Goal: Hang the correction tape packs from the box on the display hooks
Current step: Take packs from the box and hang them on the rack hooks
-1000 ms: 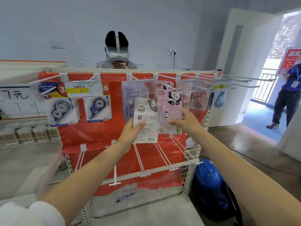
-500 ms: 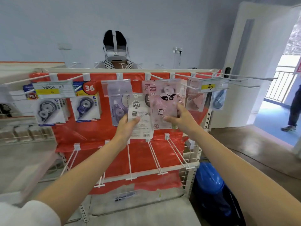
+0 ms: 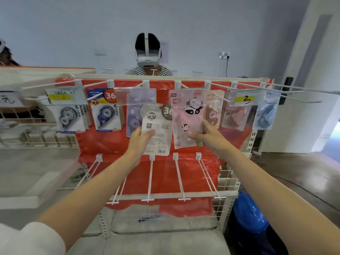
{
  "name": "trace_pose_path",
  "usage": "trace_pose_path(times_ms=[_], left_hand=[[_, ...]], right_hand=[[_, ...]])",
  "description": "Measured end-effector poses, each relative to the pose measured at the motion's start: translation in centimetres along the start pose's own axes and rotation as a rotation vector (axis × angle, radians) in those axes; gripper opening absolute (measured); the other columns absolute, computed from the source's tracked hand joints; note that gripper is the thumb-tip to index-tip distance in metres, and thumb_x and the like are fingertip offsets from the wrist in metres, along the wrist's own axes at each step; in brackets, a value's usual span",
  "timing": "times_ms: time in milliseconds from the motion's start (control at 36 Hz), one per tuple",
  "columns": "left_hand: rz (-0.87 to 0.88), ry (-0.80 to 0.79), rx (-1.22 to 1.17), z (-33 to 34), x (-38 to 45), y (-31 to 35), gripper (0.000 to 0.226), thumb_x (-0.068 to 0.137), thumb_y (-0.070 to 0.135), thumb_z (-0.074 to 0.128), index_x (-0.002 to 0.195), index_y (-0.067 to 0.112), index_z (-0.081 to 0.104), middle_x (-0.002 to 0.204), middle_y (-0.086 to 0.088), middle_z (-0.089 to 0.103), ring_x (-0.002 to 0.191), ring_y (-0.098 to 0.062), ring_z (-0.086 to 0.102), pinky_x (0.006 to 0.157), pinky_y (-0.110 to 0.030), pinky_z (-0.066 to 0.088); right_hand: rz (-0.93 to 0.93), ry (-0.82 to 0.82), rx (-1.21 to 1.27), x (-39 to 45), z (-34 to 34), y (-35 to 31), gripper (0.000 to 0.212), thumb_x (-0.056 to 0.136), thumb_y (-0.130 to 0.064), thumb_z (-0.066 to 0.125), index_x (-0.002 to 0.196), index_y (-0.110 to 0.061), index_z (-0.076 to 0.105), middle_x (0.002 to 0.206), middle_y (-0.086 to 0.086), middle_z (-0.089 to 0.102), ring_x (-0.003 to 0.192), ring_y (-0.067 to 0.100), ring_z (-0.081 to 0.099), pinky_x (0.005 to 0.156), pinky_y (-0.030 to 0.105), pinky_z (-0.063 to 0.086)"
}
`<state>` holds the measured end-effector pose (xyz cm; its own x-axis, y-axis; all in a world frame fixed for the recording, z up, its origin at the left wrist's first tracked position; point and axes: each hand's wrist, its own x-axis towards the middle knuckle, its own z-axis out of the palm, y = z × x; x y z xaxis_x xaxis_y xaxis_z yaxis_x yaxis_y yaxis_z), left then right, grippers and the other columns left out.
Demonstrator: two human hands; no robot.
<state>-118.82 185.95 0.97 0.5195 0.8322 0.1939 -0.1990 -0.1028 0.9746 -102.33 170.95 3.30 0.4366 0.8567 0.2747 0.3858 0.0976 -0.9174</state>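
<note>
The left hand (image 3: pixel 140 138) pinches the lower part of a white pack (image 3: pixel 156 129), held in front of the purple packs. The right hand (image 3: pixel 206 134) grips the pink panda pack (image 3: pixel 186 116) at its lower edge, up by the top-row hook (image 3: pixel 185 86). Best to line the pack's hang hole up with the hook tip, then slide it straight back.

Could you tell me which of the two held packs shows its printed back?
The white pack in the left hand: barcode and text face you, while the pink panda pack shows its front.
</note>
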Motion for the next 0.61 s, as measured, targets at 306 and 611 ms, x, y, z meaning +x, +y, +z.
trace_pose_path(times_ms=[306, 611], left_hand=[[0.048, 0.061, 0.019, 0.7, -0.4, 0.4, 0.015, 0.093, 0.008, 0.057, 0.105, 0.015, 0.062, 0.093, 0.002, 0.069, 0.084, -0.015, 0.067, 0.071, -0.029, 0.055], [0.044, 0.135, 0.068, 0.6, -1.0, 0.1, 0.021, 0.094, 0.011, 0.057, 0.114, 0.012, 0.061, 0.097, 0.002, 0.068, 0.085, -0.013, 0.067, 0.066, -0.024, 0.055]], right_hand=[[0.001, 0.004, -0.003, 0.2, 0.0, 1.2, 0.053, 0.078, -0.028, 0.075, 0.12, -0.007, 0.051, 0.12, 0.02, 0.06, 0.113, 0.034, 0.058, 0.1, 0.051, 0.046], [0.016, 0.067, -0.235, 2.0, -0.7, 2.2, 0.026, 0.089, -0.026, 0.066, 0.083, -0.027, 0.041, 0.08, -0.007, 0.046, 0.083, 0.014, 0.053, 0.077, 0.035, 0.053]])
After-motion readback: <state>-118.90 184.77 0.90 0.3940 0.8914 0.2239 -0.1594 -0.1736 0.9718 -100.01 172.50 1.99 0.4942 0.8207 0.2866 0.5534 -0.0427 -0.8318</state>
